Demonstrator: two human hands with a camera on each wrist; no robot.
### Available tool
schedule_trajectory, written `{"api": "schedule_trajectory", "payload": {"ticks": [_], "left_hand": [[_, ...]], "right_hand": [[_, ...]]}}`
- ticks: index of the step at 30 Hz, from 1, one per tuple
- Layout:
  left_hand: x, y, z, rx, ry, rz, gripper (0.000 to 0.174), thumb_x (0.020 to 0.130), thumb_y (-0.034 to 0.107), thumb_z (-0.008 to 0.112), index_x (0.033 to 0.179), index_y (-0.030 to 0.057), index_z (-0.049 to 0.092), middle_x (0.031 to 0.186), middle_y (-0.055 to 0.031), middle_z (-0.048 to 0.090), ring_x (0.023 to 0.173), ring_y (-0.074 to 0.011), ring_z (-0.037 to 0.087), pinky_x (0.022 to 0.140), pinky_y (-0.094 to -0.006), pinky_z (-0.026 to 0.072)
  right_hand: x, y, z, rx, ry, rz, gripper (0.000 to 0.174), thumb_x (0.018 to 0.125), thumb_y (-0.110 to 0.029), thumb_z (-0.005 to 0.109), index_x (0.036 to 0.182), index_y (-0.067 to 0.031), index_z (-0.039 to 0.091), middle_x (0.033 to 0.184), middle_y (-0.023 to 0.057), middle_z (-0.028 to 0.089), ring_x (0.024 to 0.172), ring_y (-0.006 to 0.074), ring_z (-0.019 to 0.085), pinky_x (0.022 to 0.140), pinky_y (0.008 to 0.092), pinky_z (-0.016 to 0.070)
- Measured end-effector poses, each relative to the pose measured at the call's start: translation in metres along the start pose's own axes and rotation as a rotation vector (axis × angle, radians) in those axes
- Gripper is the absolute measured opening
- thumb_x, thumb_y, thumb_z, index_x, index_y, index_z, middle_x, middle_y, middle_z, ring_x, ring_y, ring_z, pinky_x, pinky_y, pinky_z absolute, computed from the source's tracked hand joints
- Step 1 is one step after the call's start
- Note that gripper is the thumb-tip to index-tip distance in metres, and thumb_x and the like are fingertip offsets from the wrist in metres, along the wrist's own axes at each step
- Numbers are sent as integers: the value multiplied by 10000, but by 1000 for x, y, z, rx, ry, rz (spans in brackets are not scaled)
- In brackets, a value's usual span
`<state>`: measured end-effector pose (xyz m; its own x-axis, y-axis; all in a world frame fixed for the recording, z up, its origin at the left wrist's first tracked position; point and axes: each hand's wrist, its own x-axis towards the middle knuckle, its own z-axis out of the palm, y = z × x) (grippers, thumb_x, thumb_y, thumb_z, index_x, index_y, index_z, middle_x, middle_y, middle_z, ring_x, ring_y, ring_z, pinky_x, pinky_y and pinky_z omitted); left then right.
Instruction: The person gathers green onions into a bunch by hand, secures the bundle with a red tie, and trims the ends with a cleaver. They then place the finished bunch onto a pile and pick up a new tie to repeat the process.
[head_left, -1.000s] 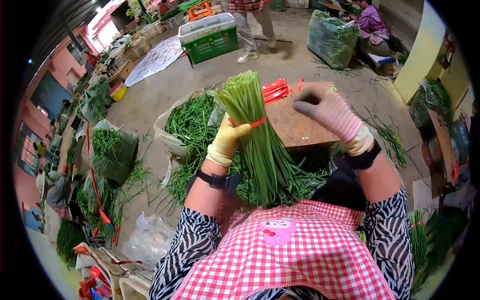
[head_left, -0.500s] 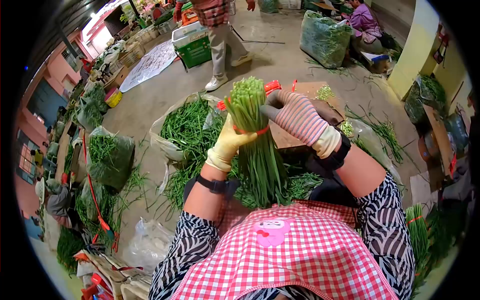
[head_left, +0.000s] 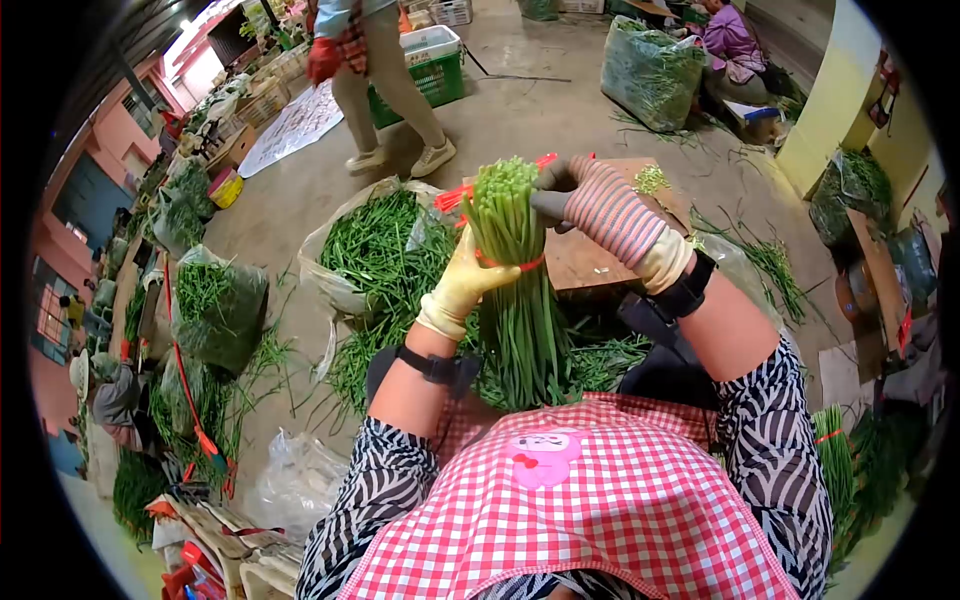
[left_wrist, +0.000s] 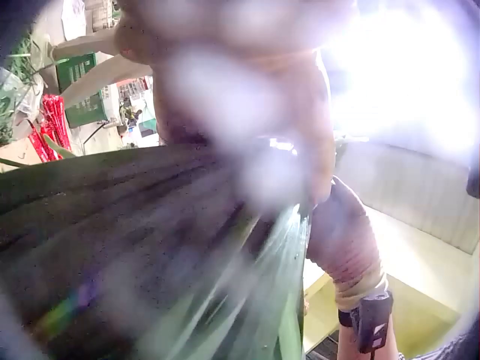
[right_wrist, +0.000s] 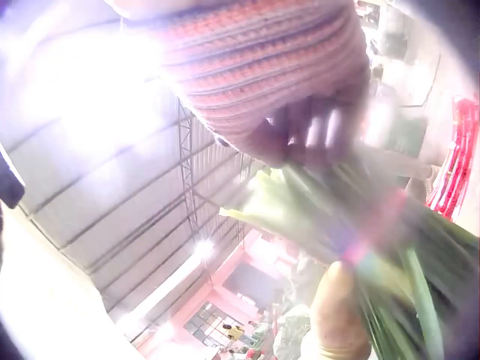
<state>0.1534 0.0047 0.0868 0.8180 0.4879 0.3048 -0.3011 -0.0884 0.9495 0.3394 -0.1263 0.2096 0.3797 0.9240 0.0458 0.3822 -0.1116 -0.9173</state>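
In the head view, an upright bundle of chives point(head_left: 520, 320) stands before the checked apron, its pale cut ends upward and a red band point(head_left: 525, 265) round it. My left hand point(head_left: 465, 285), in a cream glove, grips the bundle at the band, thumb across the front. My right hand point(head_left: 615, 215), in a striped glove with grey fingers, pinches at the upper right edge of the pale stalk ends. Up close in the right wrist view, its bent fingers point(right_wrist: 315, 139) overlap the stalk tips. Blur and glare hide much of the left hand in the left wrist view.
Behind the bundle is a wooden board point(head_left: 600, 265) with red ties point(head_left: 452, 198) on it. A bag of loose chives point(head_left: 375, 245) stands to the left. Another person point(head_left: 385, 75) walks past a green crate point(head_left: 435, 70). More filled bags line the floor.
My right hand has come in from the right to the bundle's top and stays at the stalk ends. The left hand keeps its grip. The walking person has moved leftward and nearer.
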Motion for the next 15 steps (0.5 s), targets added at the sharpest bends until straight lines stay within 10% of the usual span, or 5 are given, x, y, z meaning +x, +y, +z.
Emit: {"api": "schedule_trajectory", "payload": {"ticks": [5,10,12,15], "left_hand": [[2,8,2,-165,-52,-21,908,737,262,907,1501,35,471,1383,-53,615,1261,-175,580,1130,-371,438],[2,0,-2,-218,-79,-41,857,755,250,890,1487,37,497,1372,-48,627,1255,-171,584,1122,-363,441],[1,-4,-5,-250,-39,-32,832,768,237,879,1483,43,501,1368,-50,631,1249,-177,596,1116,-366,451],[1,-22,-21,-373,-21,-31,810,786,245,871,1482,50,506,1356,-54,646,1222,-198,628,1093,-381,482]], "right_hand": [[-4,-3,-2,91,-10,-95,263,901,-221,788,1022,-9,691,861,26,704,733,108,640,676,279,541],[11,-36,-43,84,405,-412,357,927,-169,756,1252,-29,711,1022,73,736,835,124,657,777,285,556],[39,-37,-136,-495,751,-960,318,950,-194,748,1249,-87,730,1140,24,740,955,120,680,851,282,562],[36,-42,-272,-130,1012,-805,310,948,-203,749,1242,-102,734,1145,11,737,973,119,680,855,287,563]]}}
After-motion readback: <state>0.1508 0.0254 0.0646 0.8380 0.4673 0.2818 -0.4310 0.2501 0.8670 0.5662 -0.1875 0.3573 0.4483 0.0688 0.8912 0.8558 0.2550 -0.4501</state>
